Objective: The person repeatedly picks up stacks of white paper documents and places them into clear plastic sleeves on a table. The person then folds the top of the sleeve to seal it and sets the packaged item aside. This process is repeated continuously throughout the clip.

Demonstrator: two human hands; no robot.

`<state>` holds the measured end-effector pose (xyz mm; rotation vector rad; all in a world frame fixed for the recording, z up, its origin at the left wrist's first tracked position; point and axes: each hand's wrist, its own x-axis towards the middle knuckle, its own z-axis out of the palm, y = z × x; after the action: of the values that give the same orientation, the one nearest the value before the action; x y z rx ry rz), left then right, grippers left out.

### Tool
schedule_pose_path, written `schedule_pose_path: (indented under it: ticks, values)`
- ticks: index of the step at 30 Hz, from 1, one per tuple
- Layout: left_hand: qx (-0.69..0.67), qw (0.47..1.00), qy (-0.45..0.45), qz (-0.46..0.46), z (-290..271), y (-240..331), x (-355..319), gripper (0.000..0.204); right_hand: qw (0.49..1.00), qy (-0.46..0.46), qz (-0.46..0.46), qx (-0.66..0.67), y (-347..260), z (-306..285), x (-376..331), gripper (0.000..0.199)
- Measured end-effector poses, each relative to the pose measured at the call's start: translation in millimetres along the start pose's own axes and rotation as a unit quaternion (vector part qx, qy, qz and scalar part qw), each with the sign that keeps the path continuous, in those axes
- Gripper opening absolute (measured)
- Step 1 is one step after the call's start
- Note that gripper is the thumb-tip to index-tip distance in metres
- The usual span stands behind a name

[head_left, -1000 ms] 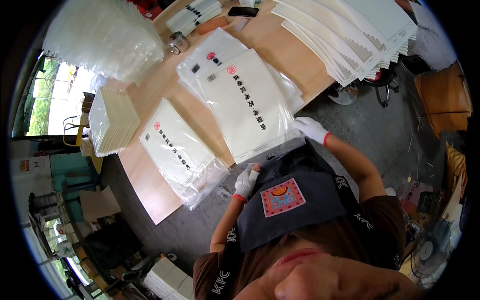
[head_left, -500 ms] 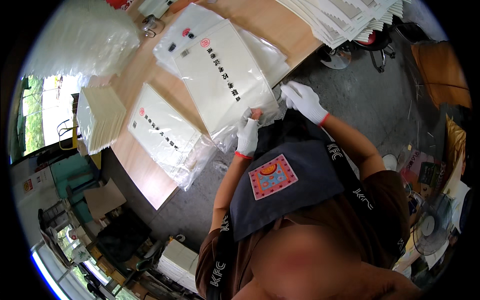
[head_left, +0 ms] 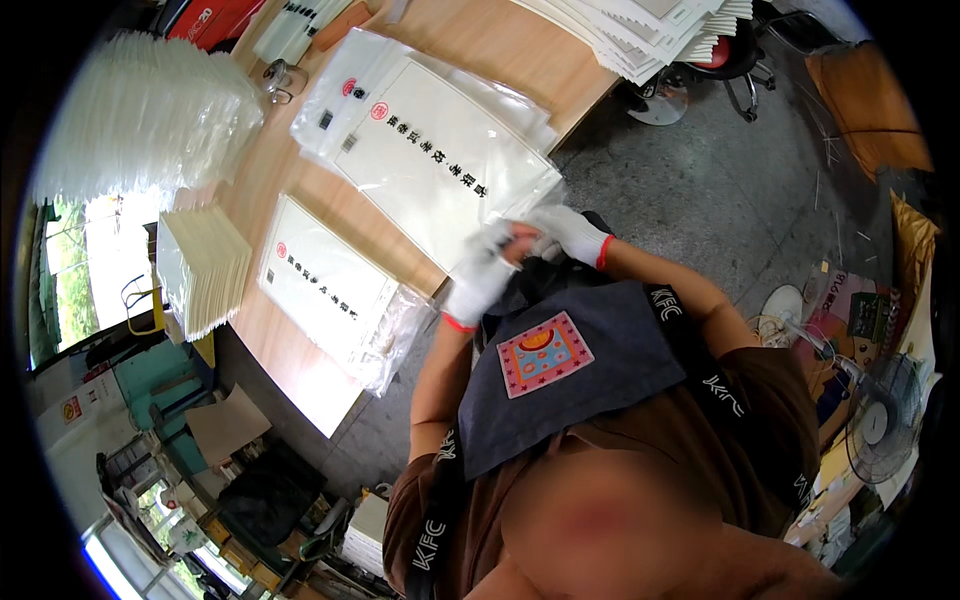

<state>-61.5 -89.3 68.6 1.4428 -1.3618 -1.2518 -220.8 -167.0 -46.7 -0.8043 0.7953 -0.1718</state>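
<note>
Both my hands wear white gloves with red cuffs and meet at the near end of a large cream paper envelope (head_left: 415,165) in a clear plastic sleeve. My left hand (head_left: 483,275) is over the sleeve's near corner, smeared by motion, some bare fingertips showing. My right hand (head_left: 568,233) comes in from the right, its fingers running into the left's; what lies between them is hidden. The envelope bears a red round seal and dark characters, and lies on more clear sleeves (head_left: 318,118). Left of it, a second sleeved envelope (head_left: 325,280) lies on the wooden table (head_left: 300,392).
At the left stand a tall stack of plastic sleeves (head_left: 140,115) and a stack of cream envelopes (head_left: 205,265). A glass mug (head_left: 283,78) sits near the far edge. Fanned white sheets (head_left: 655,35) overhang the table at upper right. At right stands a fan (head_left: 880,420).
My right hand has moved left and nearer, from beside the envelope's edge to my left hand. My left hand has come slightly nearer. The whole view has shifted a little.
</note>
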Motion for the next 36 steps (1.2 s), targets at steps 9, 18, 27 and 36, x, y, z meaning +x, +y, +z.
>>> schedule_pose_path:
  ticks: [9,18,27,36]
  values:
    - [0.387,0.831,0.391,-0.087,-79.2,-119.6,20.8,0.058,0.986,0.160,-0.040,0.002,-15.9,30.1,-3.9,0.022]
    - [0.293,0.871,0.389,-0.053,-76.0,-134.0,12.7,0.057,0.983,0.170,-0.064,0.029,-13.9,16.0,16.8,0.020]
    - [0.480,0.841,0.228,0.097,7.9,-59.8,-24.6,0.056,0.952,0.183,-0.101,0.222,-4.7,31.0,25.2,0.013]
    - [0.426,0.828,0.353,0.094,-8.2,-123.5,-71.4,0.016,0.837,0.153,-0.210,-0.482,-55.3,41.5,-38.3,0.031]
